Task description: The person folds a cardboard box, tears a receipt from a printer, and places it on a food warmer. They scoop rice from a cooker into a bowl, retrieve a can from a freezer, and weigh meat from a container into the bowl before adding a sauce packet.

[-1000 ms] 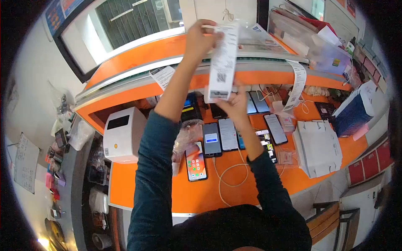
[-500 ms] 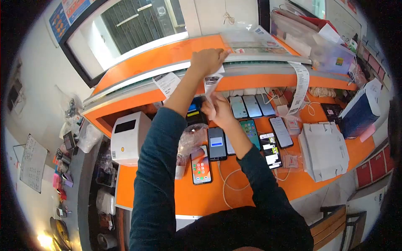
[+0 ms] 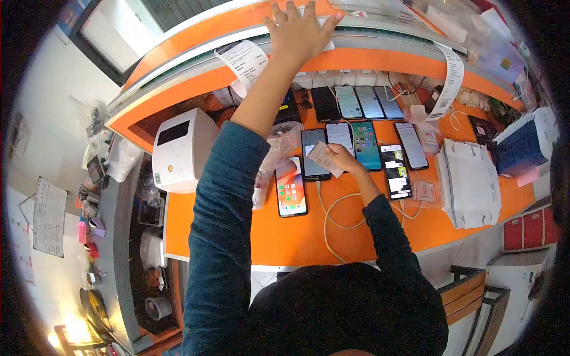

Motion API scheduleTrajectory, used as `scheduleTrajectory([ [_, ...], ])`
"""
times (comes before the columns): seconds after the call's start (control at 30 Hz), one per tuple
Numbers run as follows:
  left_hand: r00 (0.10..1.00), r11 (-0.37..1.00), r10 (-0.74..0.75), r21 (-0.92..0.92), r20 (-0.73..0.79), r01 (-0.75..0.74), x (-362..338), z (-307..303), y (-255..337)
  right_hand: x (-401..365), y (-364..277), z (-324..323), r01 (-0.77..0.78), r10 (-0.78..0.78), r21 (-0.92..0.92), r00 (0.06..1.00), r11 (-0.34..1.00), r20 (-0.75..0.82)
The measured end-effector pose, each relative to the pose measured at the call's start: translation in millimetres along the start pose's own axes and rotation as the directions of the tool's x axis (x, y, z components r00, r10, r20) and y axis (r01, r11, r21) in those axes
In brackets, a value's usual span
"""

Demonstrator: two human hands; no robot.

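Note:
My left hand [image 3: 301, 34] lies spread on the orange upper shelf [image 3: 178, 43], its fingers apart. A printed receipt [image 3: 244, 61] hangs from the shelf edge beside that wrist. Lower down, my right hand [image 3: 344, 159] pinches a small paper slip [image 3: 324, 159] above a phone with a grey screen [image 3: 314, 142]. Several lit phones lie around it, among them one with a red and orange screen [image 3: 291, 190], one with a teal screen [image 3: 366, 145] and one showing a chat [image 3: 396, 172].
A white label printer [image 3: 181, 151] stands at the left of the orange desk [image 3: 237, 237]. White envelopes [image 3: 472, 187] are stacked at the right, near a dark blue box [image 3: 522, 142]. A long receipt [image 3: 448, 83] hangs from the shelf. A white cable [image 3: 326, 219] loops across the desk.
My left hand has let go of the paper and opened flat on the shelf. My right hand has moved down toward the phones with the slip. The view has tilted downward.

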State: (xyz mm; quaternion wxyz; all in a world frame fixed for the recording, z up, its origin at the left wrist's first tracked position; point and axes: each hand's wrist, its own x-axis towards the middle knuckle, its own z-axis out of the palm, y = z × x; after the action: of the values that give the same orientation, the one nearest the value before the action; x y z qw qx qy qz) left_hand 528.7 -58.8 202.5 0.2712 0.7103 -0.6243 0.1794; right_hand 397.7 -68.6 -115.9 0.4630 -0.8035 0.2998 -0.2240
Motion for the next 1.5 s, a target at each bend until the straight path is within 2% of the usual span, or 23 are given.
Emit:
scheduleTrajectory([
  [0.07, 0.997, 1.000, 0.003, 0.004, -0.072, -0.003, 0.0, 3.9, -1.8, -0.7, -8.8, -6.5, 0.001, -0.004, -0.107, 1.000, 0.994, -0.027],
  [0.17, 0.983, 0.997, 0.002, 0.081, -0.183, 0.013, -2.8, 5.0, 0.9, -6.1, -17.8, -11.5, 0.099, -0.062, 0.219, 0.983, 0.971, -0.173],
  [0.2, 0.976, 0.993, 0.002, 0.114, -0.220, 0.023, -4.7, 5.6, 3.4, -5.8, -16.8, -12.6, 0.092, -0.036, 0.316, 0.983, 0.944, -0.181],
  [0.3, 0.863, 0.987, 0.134, 0.148, -0.487, -0.069, -4.8, 42.8, -7.0, -12.0, -20.8, -20.2, 0.105, 0.011, 0.327, 0.943, 0.939, -0.333],
  [0.33, 0.852, 0.973, 0.183, 0.215, -0.490, -0.086, -12.5, 35.2, -2.8, -19.2, -38.8, -22.5, 0.097, 0.069, 0.382, 0.914, 0.919, -0.399],
  [0.4, 0.827, 0.931, 0.283, 0.346, -0.485, -0.115, -41.3, 20.4, 4.0, -28.1, -42.8, -29.4, 0.201, -0.037, 0.314, 0.887, 0.928, -0.460],
  [0.47, 0.926, 0.943, 0.177, 0.327, -0.334, -0.062, -54.1, 4.1, 5.7, -43.0, -59.3, -37.8, 0.271, -0.095, 0.275, 0.849, 0.922, -0.519],
  [0.5, 0.960, 0.947, 0.122, 0.320, -0.252, -0.036, -55.1, -1.6, 3.4, -52.6, -75.4, -41.0, 0.310, -0.062, 0.388, 0.843, 0.868, -0.535],
  [0.57, 0.959, 0.948, 0.188, 0.296, -0.214, -0.120, -51.9, -10.2, -9.4, -71.2, -108.8, -44.6, 0.378, 0.014, 0.589, 0.834, 0.714, -0.552],
  [0.6, 0.956, 0.946, 0.220, 0.281, -0.194, -0.161, -50.8, -13.5, -15.4, -79.0, -125.5, -47.2, 0.418, -0.025, 0.549, 0.811, 0.724, -0.584],
  [0.67, 0.890, 0.938, 0.343, 0.158, -0.301, -0.308, -50.0, -11.7, -27.5, -91.9, -156.5, -51.7, 0.493, -0.103, 0.466, 0.760, 0.735, -0.641],
  [0.7, 0.847, 0.918, 0.393, 0.104, -0.358, -0.382, -49.8, -10.4, -31.0, -97.4, -167.3, -53.2, 0.497, -0.110, 0.472, 0.765, 0.728, -0.635],
  [0.73, 0.891, 0.938, 0.339, 0.040, -0.304, -0.343, -52.1, -11.6, -30.6, -102.1, -176.7, -54.7, 0.502, -0.118, 0.480, 0.769, 0.719, -0.628],
  [0.8, 0.907, 0.943, 0.333, 0.072, -0.257, -0.326, -56.5, -14.1, -30.4, -112.2, -196.6, -57.7, 0.502, -0.131, 0.523, 0.796, 0.688, -0.591],
  [0.83, 0.916, 0.944, 0.329, 0.090, -0.232, -0.316, -57.8, -15.6, -30.6, -114.6, -204.5, -58.1, 0.523, -0.158, 0.487, 0.778, 0.700, -0.608],
  [0.9, 0.885, 0.925, 0.376, 0.159, -0.275, -0.344, -59.0, -19.1, -31.4, -116.9, -215.5, -57.3, 0.559, -0.211, 0.415, 0.743, 0.718, -0.636],
  [1.03, 0.821, 0.906, 0.409, 0.284, -0.398, -0.314, -56.8, -14.8, -32.9, -119.9, -222.3, -54.6, 0.561, -0.236, 0.409, 0.752, 0.719, -0.616],
  [1.13, 0.823, 0.912, 0.409, 0.215, -0.394, -0.350, -54.6, -8.7, -32.2, -124.9, -231.5, -52.5, 0.581, -0.230, 0.452, 0.750, 0.677, -0.620],
  [1.23, 0.882, 0.928, 0.372, 0.138, -0.291, -0.345, -56.1, -14.2, -25.2, -126.9, -236.7, -46.3, 0.600, -0.202, 0.507, 0.746, 0.619, -0.635],
  [1.33, 0.803, 0.887, 0.460, 0.236, -0.378, -0.397, -52.2, -9.5, -30.0, -126.7, -238.9, -41.4, 0.615, -0.222, 0.527, 0.748, 0.586, -0.626],
  [1.43, 0.844, 0.911, 0.412, 0.131, -0.343, -0.392, -51.5, -9.1, -36.3, -127.5, -244.6, -36.9, 0.627, -0.223, 0.518, 0.736, 0.582, -0.640],
  [1.5, 0.850, 0.915, 0.404, 0.134, -0.338, -0.381, -49.9, -10.3, -40.9, -130.2, -246.0, -33.9, 0.621, -0.204, 0.518, 0.734, 0.588, -0.648],
])
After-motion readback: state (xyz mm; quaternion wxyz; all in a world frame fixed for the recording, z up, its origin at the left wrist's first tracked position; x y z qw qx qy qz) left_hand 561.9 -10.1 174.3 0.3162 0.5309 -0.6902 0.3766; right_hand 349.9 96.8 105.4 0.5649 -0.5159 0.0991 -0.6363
